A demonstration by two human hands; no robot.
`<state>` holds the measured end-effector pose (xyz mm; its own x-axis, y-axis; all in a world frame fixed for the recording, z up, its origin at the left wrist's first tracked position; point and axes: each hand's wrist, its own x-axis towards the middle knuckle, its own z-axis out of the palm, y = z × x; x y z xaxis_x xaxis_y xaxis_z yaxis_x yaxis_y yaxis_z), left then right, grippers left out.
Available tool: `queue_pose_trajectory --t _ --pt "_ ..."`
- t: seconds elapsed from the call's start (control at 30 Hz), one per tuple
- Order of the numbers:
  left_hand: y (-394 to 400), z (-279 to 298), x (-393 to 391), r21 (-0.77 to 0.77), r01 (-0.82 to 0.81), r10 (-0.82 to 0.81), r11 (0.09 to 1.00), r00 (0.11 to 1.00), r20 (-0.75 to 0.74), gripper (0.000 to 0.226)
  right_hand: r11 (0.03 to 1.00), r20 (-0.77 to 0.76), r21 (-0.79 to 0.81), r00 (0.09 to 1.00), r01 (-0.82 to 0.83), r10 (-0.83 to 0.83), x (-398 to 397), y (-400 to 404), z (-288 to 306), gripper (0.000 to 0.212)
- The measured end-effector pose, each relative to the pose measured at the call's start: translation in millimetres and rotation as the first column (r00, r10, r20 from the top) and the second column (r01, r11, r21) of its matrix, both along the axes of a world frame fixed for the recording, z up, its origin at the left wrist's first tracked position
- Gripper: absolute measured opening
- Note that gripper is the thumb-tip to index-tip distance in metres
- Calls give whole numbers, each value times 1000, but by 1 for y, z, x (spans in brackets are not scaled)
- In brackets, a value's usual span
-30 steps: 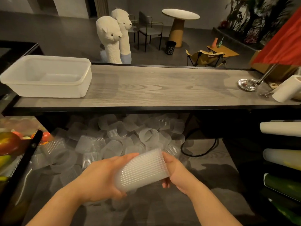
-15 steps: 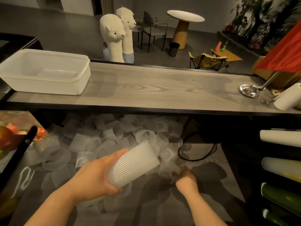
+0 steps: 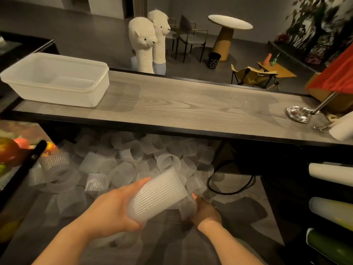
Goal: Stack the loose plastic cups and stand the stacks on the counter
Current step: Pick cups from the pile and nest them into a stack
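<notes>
My left hand [image 3: 110, 211] grips a short stack of ribbed translucent cups [image 3: 158, 196], tilted with its open end up and to the right. Just under that open end, my right hand [image 3: 206, 213] curls round one loose cup [image 3: 187, 207]; the stack partly hides this cup and it is blurred. Several more loose cups [image 3: 122, 155] lie in a heap on the lower grey surface beneath the counter's front edge. The long wooden counter [image 3: 191, 106] runs across the view above the heap, and no cups stand on it.
A white plastic tub [image 3: 55, 81] sits at the counter's left end. A shiny metal stand base [image 3: 299, 113] and a paper roll [image 3: 342, 127] are at its right end. A black cable [image 3: 229, 186] loops right of the heap. Fruit [image 3: 7, 150] lies far left, rolls [image 3: 332, 173] far right.
My right hand left the stack, reached right into the heap, took hold of a loose cup and drew it back under the stack's open end. My left hand kept holding the stack.
</notes>
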<state>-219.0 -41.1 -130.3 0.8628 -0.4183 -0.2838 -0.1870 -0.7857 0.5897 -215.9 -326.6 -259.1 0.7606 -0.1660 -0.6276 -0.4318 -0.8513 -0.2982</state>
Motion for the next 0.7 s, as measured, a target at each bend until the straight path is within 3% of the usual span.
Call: queue_pose_trajectory --t 0.17,0.3,0.43,0.53,0.63,0.7 --pt "1 0 -6 22 -13 14 1000 1000 -3 105 999 -40 -26 998 -43 42 -1 4 -1 90" --pt "2 -1 -9 29 -11 11 1000 1000 2 107 998 85 58 996 -22 17 -11 13 -6 81" --pt "12 3 -10 36 -33 33 999 999 1 110 979 111 135 980 151 -167 -17 18 -2 83" --pt "26 7 -11 54 -53 52 997 999 5 110 862 174 351 879 367 -445 -23 11 17 78" --pt "36 10 -12 72 -67 66 995 998 14 109 782 286 495 779 379 -558 -24 0 47 50" --pt "40 10 -13 81 -64 64 995 998 7 109 569 184 746 715 346 -675 -17 -1 72 38"
